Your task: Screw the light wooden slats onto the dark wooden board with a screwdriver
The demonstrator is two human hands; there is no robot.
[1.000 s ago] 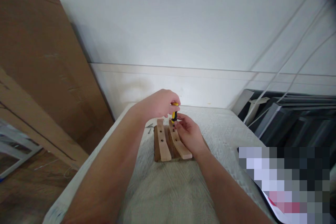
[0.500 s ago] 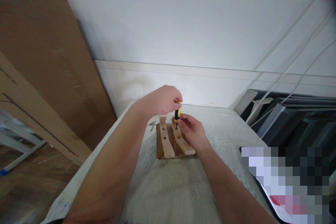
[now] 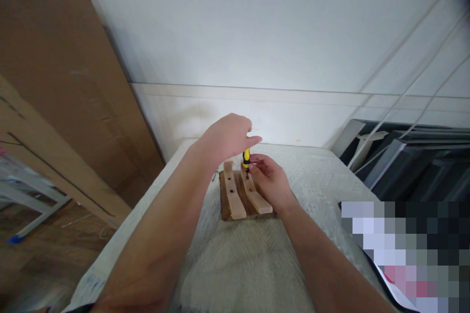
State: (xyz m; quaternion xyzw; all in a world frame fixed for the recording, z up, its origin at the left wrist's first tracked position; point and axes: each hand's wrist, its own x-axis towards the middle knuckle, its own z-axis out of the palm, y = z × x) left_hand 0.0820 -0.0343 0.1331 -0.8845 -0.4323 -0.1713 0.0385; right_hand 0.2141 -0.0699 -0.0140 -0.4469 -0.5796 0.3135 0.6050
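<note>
A yellow-and-black screwdriver (image 3: 246, 156) stands nearly upright, its lower end at a screw in the right one of two pale wooden pieces. My left hand (image 3: 232, 136) is loosely around the top of the handle, thumb stretched out to the right. Lower down, my right hand (image 3: 270, 178) has its fingers closed at the lower part of the screwdriver. Both the right wooden piece (image 3: 259, 200) and the left wooden piece (image 3: 237, 204) are bent and lie on a brown wooden board (image 3: 224, 209). Two dark holes show in the left piece.
A whitish cloth (image 3: 235, 264) covers the table under the board. Loose screws (image 3: 215, 175) lie left of the board, partly behind my left arm. A large cardboard box (image 3: 106, 107) stands at left, dark flat panels (image 3: 414, 156) at right, a white wall (image 3: 257, 34) behind.
My left hand's grip on the screwdriver handle has loosened, and its thumb now points outward to the right. My right hand stays at the lower part. The view has shifted slightly.
</note>
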